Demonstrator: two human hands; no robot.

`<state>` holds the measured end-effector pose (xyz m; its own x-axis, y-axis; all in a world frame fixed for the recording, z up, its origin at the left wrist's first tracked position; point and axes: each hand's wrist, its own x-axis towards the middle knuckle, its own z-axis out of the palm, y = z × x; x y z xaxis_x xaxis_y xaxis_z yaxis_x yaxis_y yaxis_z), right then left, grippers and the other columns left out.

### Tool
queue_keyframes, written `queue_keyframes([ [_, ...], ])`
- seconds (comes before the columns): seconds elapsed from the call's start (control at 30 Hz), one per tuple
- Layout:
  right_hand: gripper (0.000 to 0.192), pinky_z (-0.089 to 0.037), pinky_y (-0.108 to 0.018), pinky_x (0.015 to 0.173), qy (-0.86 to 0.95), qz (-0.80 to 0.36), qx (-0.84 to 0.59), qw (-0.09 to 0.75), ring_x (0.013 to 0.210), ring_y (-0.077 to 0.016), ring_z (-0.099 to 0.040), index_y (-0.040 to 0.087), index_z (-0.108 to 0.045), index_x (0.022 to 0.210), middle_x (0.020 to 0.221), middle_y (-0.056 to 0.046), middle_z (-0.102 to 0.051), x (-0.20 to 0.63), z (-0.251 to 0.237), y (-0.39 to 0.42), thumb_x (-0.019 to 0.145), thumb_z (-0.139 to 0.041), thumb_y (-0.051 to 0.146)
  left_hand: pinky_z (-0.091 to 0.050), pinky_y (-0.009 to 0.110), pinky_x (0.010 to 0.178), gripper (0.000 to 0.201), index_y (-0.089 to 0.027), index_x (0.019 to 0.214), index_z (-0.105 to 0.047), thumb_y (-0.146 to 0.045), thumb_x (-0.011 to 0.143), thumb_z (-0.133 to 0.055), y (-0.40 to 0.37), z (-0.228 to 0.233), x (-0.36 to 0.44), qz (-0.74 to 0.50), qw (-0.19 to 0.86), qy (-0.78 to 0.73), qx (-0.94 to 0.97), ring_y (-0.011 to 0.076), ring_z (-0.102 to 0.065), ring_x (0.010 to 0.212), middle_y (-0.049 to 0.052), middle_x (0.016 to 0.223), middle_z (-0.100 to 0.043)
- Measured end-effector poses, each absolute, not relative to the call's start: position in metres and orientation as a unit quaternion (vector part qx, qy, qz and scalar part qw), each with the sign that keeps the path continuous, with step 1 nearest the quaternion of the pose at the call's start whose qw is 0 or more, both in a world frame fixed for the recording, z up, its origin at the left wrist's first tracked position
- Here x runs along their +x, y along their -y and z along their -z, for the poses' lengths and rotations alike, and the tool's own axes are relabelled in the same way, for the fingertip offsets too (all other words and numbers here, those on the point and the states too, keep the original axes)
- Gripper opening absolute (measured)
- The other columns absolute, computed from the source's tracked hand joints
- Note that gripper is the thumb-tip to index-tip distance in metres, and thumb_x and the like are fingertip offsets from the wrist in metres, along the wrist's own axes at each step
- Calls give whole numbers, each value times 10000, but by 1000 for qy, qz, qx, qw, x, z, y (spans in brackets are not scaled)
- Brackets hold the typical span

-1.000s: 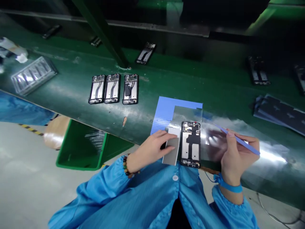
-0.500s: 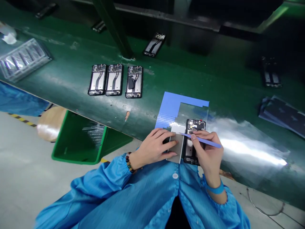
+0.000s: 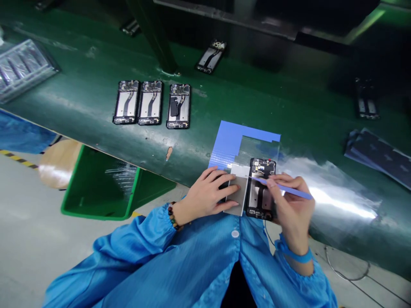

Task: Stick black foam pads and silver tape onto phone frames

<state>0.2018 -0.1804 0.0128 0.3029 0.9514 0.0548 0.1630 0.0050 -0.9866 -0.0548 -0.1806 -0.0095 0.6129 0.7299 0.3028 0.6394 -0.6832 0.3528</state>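
Note:
My left hand (image 3: 212,192) lies with its fingers spread on a flat grey rectangular plate (image 3: 236,197) with a paler top end. In my right hand (image 3: 293,205) are slim purple-blue tweezers (image 3: 293,191), pinched between thumb and fingers. Their fine tip points left, near the plate's upper right edge. Under the tweezers, an opened phone body (image 3: 258,199) lies close beside the plate, its circuit board at the top and part of its right side hidden by my right hand. A blue sheet (image 3: 224,139) with clear film on it extends beyond the plate.
Further left on the green bench (image 3: 96,100) lie several opened phone bodies (image 3: 150,102). A clear tray (image 3: 24,68) stands at the far left, and dark flat sheets (image 3: 379,154) lie at the right. Clear film (image 3: 337,188) spreads beside my right hand. A green bin (image 3: 96,205) stands below the bench edge.
My right hand has moved a little to the right with the tweezers, showing more of the phone body's middle. My left hand stays on the plate. The view has shifted slightly.

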Motion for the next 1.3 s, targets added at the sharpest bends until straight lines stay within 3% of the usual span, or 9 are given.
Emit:
queue_keyframes([
  [0.1,357,-433,-547,1253,430,-363,-596,573,954,-207,-773,242,-588,800,830,17,-757,225,-18,199,822,-945,234,-457,505,1212,427,-235,1276,-737,-588,1040,-686,181,7,-51,-238,111,-370,891,275,-654,1267,75,1390,-734],
  [0.3,315,-545,-456,1047,450,-425,-599,509,943,-216,-767,244,-594,792,797,11,-731,239,-4,248,870,-899,236,-488,386,1226,175,-216,1118,-757,-369,1078,-682,184,3,-28,-278,141,-209,927,164,-709,1175,10,1216,-796],
  [0.53,303,-536,-483,1055,459,-421,-604,498,969,-235,-760,246,-591,797,833,10,-702,235,5,254,888,-881,254,-523,382,1169,109,-225,1037,-759,-263,1073,-664,181,4,-17,-267,132,-198,934,157,-724,1148,-5,1140,-804],
  [0.93,313,-553,-542,1086,469,-418,-612,480,975,-249,-765,244,-590,792,886,-19,-754,236,5,255,875,-889,289,-420,461,1283,114,-258,1081,-757,-203,1063,-659,189,2,-15,-225,131,-228,938,161,-721,1165,-15,1139,-799],
  [1.0,302,-550,-563,1095,464,-414,-602,501,964,-257,-780,244,-597,795,854,-13,-755,239,2,251,875,-887,270,-412,448,1298,132,-256,1089,-756,-187,1077,-644,192,4,-13,-230,119,-239,936,152,-720,1172,-17,1144,-803],
  [1.13,312,-542,-589,1137,400,-316,-585,631,889,-248,-790,255,-592,834,755,24,-736,253,0,230,836,-901,221,-455,420,1257,136,-227,1061,-762,-154,1074,-647,197,6,-7,-268,97,-247,926,148,-727,1142,-25,1081,-813],
  [1.3,343,-579,-578,1117,349,-187,-587,706,838,-262,-780,280,-587,822,727,31,-708,274,10,199,781,-925,238,-541,311,922,118,-220,1063,-783,-211,1071,-666,186,-15,-8,-369,43,-183,910,125,-715,955,-26,1098,-832],
])
